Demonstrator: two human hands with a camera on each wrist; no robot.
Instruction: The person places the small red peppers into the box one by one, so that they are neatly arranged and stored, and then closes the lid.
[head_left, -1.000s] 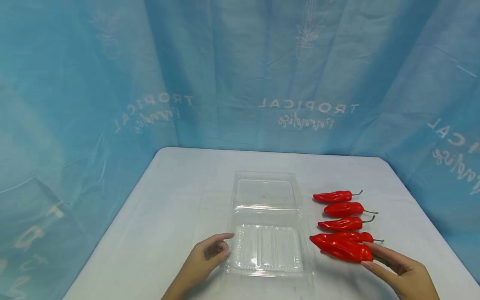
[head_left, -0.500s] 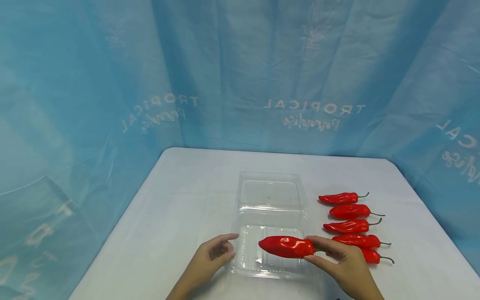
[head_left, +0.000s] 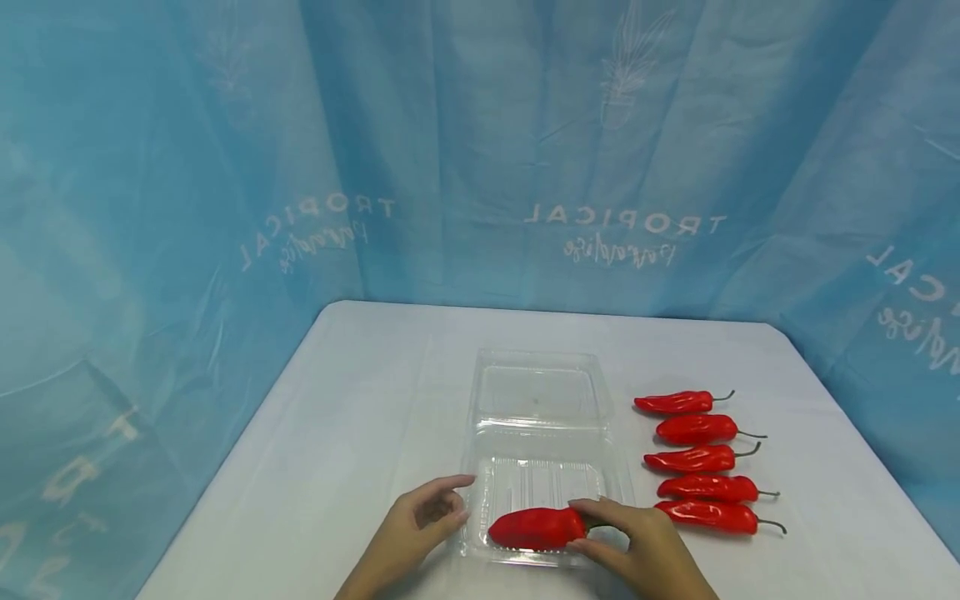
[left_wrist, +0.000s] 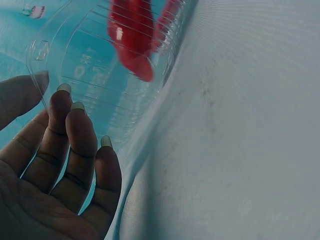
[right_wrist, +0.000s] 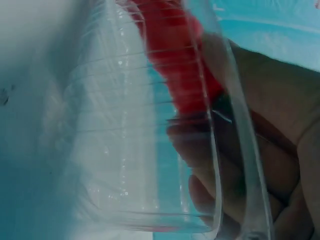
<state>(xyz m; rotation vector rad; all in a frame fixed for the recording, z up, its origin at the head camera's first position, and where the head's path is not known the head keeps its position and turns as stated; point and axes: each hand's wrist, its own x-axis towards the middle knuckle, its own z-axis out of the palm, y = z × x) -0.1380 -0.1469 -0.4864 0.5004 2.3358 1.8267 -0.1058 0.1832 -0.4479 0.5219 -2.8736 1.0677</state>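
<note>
A clear plastic clamshell box (head_left: 551, 450) lies on the table with its lid folded back. My right hand (head_left: 637, 537) pinches a large red chili pepper (head_left: 534, 529) by its stem end, low over the near part of the box's base. In the right wrist view the pepper (right_wrist: 175, 60) shows through the clear wall, with thumb and fingers about its stem. At the box's left rim is my left hand (head_left: 420, 529), fingers loosely bent and thumb apart from the index finger. The left wrist view has its fingertips (left_wrist: 64, 89) at the rim; whether they press it I cannot tell.
Several red chili peppers (head_left: 697, 458) lie in a column right of the box, stems pointing right. They rest on a white-covered table (head_left: 375, 375). Blue printed curtains (head_left: 480, 167) hang behind and at both sides.
My right hand has carried the red chili pepper left from the column and lowered it into the near part of the box. The left hand has stayed by the rim.
</note>
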